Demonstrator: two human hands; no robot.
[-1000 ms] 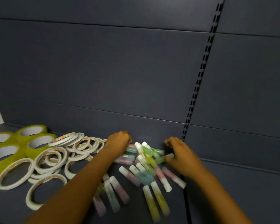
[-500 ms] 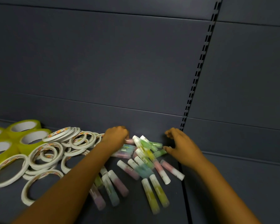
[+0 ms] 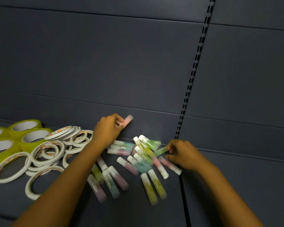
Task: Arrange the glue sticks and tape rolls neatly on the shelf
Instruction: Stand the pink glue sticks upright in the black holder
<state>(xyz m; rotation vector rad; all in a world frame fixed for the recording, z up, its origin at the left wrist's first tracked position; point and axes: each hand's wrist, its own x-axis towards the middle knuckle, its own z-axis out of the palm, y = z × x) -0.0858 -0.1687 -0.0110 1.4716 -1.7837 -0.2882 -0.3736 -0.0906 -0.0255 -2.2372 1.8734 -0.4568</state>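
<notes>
Several pastel glue sticks [image 3: 134, 163] lie scattered on the dark shelf [image 3: 138, 210], in pink, green, yellow and teal with white caps. My left hand [image 3: 107, 130] grips a pink glue stick [image 3: 127, 120] and holds it up against the back panel, above the pile. My right hand [image 3: 181, 153] pinches the end of a green glue stick [image 3: 160, 150] at the pile's right edge. A heap of thin white tape rolls [image 3: 56, 148] lies left of my left arm. Yellow-green wide tape rolls [image 3: 15, 138] lie at the far left.
The dark back panel [image 3: 121, 71] rises right behind the pile. A slotted upright [image 3: 192, 79] runs down it to a seam in the shelf floor [image 3: 184, 194] under my right hand. Bare shelf floor [image 3: 236, 185] extends to the right.
My left hand has lifted out of the pile with a pink glue stick. My right hand has closed on the green stick's end. The camera has tilted up slightly.
</notes>
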